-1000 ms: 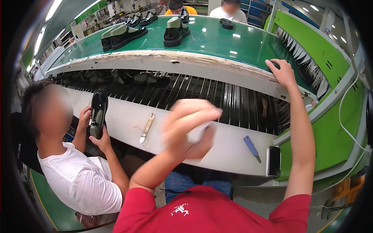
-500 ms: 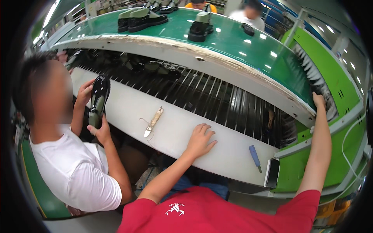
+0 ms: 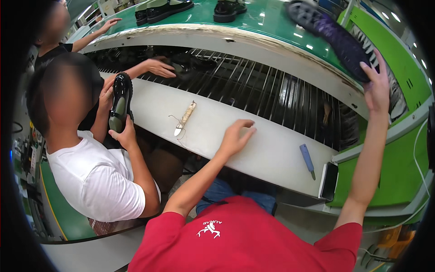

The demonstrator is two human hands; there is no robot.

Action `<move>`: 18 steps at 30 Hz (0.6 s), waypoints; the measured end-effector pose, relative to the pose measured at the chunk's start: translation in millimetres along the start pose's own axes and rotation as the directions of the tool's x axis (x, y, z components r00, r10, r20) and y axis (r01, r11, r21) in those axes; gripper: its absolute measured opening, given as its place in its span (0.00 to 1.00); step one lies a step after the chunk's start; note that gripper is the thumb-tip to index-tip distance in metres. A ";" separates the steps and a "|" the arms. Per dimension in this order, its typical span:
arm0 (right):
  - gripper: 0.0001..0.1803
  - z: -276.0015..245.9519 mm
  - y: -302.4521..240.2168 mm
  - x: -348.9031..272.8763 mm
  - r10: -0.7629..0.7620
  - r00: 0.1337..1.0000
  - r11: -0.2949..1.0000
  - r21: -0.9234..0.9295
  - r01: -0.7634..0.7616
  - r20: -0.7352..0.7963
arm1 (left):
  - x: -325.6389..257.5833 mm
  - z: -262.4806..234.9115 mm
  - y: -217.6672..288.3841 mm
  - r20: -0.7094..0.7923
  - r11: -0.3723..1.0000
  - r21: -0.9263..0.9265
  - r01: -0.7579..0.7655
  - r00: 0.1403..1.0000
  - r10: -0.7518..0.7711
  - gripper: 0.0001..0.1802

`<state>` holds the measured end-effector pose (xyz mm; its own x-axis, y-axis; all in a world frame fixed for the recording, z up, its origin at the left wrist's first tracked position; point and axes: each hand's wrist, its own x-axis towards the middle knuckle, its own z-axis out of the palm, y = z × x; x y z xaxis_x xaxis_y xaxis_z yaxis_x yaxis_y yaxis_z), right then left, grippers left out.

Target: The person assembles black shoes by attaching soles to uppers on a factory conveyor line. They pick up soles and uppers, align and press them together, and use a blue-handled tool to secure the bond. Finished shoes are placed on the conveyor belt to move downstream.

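At the right end of the green conveyor, my right hand (image 3: 377, 88) grips one end of a black shoe (image 3: 328, 38) raised above the belt, its dark patterned sole showing. My left hand (image 3: 236, 137) is empty over the white ledge (image 3: 267, 152), fingers loosely bent and thumb apart. To its left lies a knife-like tool with a wrapped pale handle (image 3: 186, 115) and loose string. A blue-handled tool (image 3: 306, 158) rests on the ledge to its right.
A co-worker in white at my left holds a black and green shoe (image 3: 120, 99). Another person's hand (image 3: 161, 68) reaches over the metal rollers (image 3: 253, 95) beside a dark shoe (image 3: 192, 65). More shoes (image 3: 170, 10) stand on the green belt (image 3: 267, 36). A black flat device (image 3: 329, 181) stands at the ledge's right end.
My right hand has come up from the brush opening with a shoe in it. My left hand has lifted slightly off the ledge. Another person has reached in from the left.
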<state>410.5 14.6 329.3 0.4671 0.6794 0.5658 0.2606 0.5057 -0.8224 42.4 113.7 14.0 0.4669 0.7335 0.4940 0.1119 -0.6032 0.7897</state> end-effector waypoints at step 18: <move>0.25 143.2 89.4 -217.8 -0.260 0.950 0.898 -0.318 0.303 0.171 | 10.2 15.0 116.7 -0.278 0.967 -0.178 -0.180 0.952 0.126 0.27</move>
<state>211.1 -12.0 141.1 0.2320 0.6046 0.7620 0.6441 0.4915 -0.5861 73.3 46.1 105.8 0.2153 0.7093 0.6712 -0.1322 -0.6598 0.7397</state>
